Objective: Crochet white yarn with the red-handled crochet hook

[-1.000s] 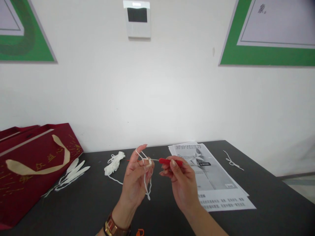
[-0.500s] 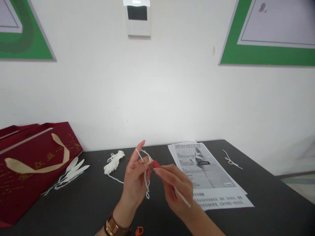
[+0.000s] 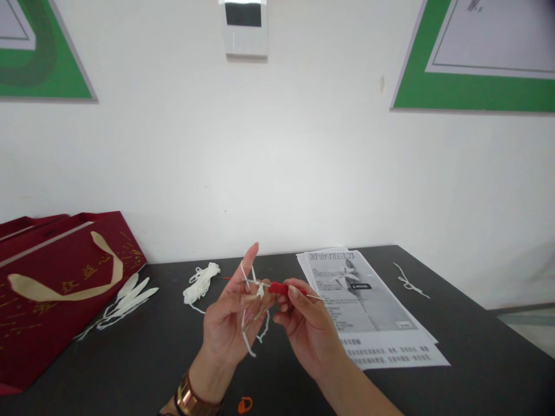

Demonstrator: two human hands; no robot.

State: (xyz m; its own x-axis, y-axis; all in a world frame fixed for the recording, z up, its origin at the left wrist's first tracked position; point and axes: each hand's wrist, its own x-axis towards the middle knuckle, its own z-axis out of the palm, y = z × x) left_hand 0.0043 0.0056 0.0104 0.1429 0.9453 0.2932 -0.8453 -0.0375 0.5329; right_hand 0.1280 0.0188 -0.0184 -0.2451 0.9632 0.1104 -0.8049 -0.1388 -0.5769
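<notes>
My left hand pinches a small piece of white crocheted yarn, its index finger raised with a strand looped round it. Loose ends of the yarn dangle below the fingers. My right hand is closed on the red grip of a crochet hook; the hook's metal shaft points left and meets the yarn at my left fingertips. To the left, a hank of white yarn lies on the black table, a strand leading from it toward my left hand.
Printed sheets lie right of my hands, with a short tied piece of white cord beyond. Several white petal-shaped pieces rest beside a dark red gift bag. An orange stitch marker sits near the front. A white wall stands behind the table.
My right hand has turned so its palm side shows, and the crochet hook now lies nearly level. My left hand has shifted slightly left and opened more toward the camera.
</notes>
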